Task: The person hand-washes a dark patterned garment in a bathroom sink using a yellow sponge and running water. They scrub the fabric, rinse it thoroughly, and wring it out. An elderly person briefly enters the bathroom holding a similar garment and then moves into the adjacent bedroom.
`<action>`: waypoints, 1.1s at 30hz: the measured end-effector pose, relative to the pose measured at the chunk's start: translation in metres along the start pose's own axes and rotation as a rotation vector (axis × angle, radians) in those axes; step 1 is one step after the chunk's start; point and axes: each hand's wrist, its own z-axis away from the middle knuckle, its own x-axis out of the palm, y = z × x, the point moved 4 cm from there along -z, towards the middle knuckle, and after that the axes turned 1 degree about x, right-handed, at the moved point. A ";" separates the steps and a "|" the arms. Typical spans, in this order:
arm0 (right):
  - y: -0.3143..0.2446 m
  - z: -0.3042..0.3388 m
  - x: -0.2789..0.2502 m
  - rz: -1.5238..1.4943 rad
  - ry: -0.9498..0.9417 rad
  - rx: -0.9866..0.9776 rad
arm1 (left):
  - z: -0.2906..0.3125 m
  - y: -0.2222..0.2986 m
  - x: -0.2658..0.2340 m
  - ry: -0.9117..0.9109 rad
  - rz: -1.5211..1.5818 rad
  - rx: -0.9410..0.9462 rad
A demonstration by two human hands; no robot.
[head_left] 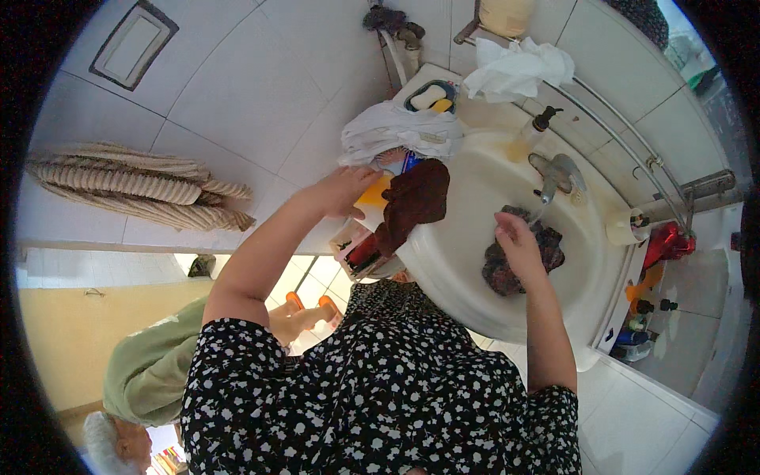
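Observation:
My left hand (342, 190) reaches to the rim of the white sink (467, 261) and closes on a yellow-orange bottle (374, 199). A dark brown cloth (412, 202) hangs over the rim right beside it. My right hand (518, 244) is down in the basin, gripping a dark mottled wet cloth (538, 265) under the metal tap (554, 174), from which a thin stream of water runs.
A soap dish (430, 96), a white cloth (396, 128), a crumpled white towel (518, 67) and a pump bottle (532, 134) crowd the sink's back. Striped towels (134, 186) hang on the tiled wall. Another person in a green top (150, 368) is at lower left. Small bottles (643, 317) stand right of the sink.

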 end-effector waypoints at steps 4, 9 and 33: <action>0.014 0.016 0.006 0.336 -0.101 -0.074 | -0.002 0.003 0.014 -0.165 0.077 -0.092; 0.055 0.053 -0.011 0.935 -0.107 0.243 | 0.029 -0.013 0.015 0.013 0.364 -0.111; 0.105 0.057 -0.084 -0.988 0.392 0.386 | -0.170 0.174 0.035 -0.094 0.174 -0.147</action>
